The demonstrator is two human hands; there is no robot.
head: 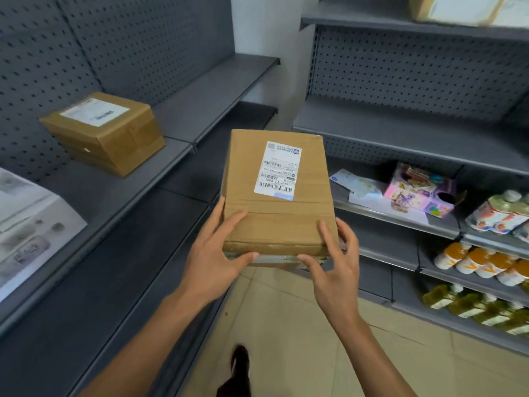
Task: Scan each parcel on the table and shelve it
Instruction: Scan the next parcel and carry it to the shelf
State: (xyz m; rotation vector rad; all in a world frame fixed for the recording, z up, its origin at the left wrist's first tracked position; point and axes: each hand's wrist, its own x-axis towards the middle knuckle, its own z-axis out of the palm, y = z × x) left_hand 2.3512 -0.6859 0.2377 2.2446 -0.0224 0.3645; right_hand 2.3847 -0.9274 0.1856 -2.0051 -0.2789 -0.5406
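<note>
A brown cardboard parcel (pixel 277 193) is held in the air at the corner where two runs of grey metal shelving meet, above the tiled floor (pixel 286 325). Its white shipping label (pixel 277 171) with barcodes faces up. Both hands clamp the near end of the parcel: the left hand (pixel 217 253) grips the near-left corner, thumb under the near edge and fingers on the top and side; the right hand (pixel 333 253) grips the near-right corner in the same way.

On the left shelf (pixel 120 184) lies a second taped cardboard parcel (pixel 104 131) — tilted, label up, near the pegboard back panel. A white printed box (pixel 31 224) lies closer on the same shelf.

Contents of the right shelving, by level:
- Top shelf: a cardboard box (pixel 458 8), partly out of frame.
- Middle shelf (pixel 400 121).
- Lower shelf: papers (pixel 357 184), a pink-and-purple printed carton (pixel 420 190), lying bottles (pixel 498 213).
- Below — a row of orange bottles (pixel 481 260), then a row of green bottles (pixel 472 308).

A dark shoe (pixel 239 368) shows on the floor.
</note>
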